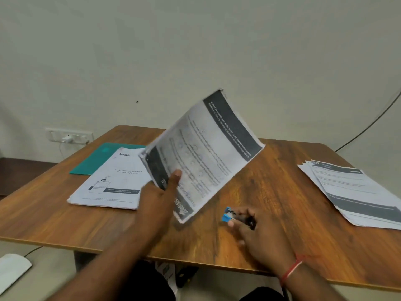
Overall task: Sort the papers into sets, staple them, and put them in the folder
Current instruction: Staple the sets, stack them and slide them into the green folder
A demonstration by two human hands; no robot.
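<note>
My left hand (160,194) grips a set of printed papers (206,153) by its lower left edge and holds it tilted up above the middle of the wooden table (271,185). To the right of it, low over the table, my right hand (260,233) is closed around a small blue and black stapler (230,216). At the left lies a white paper set headed "blinkit" (112,183), overlapping a teal folder (95,161) beneath its far edge. A fanned stack of papers with dark bands (355,192) rests at the table's right side.
A wall socket with a white charger (68,139) sits behind the table's left corner. A dark cable (368,124) runs down the wall at the right. A white object (10,270) lies on the floor at the lower left.
</note>
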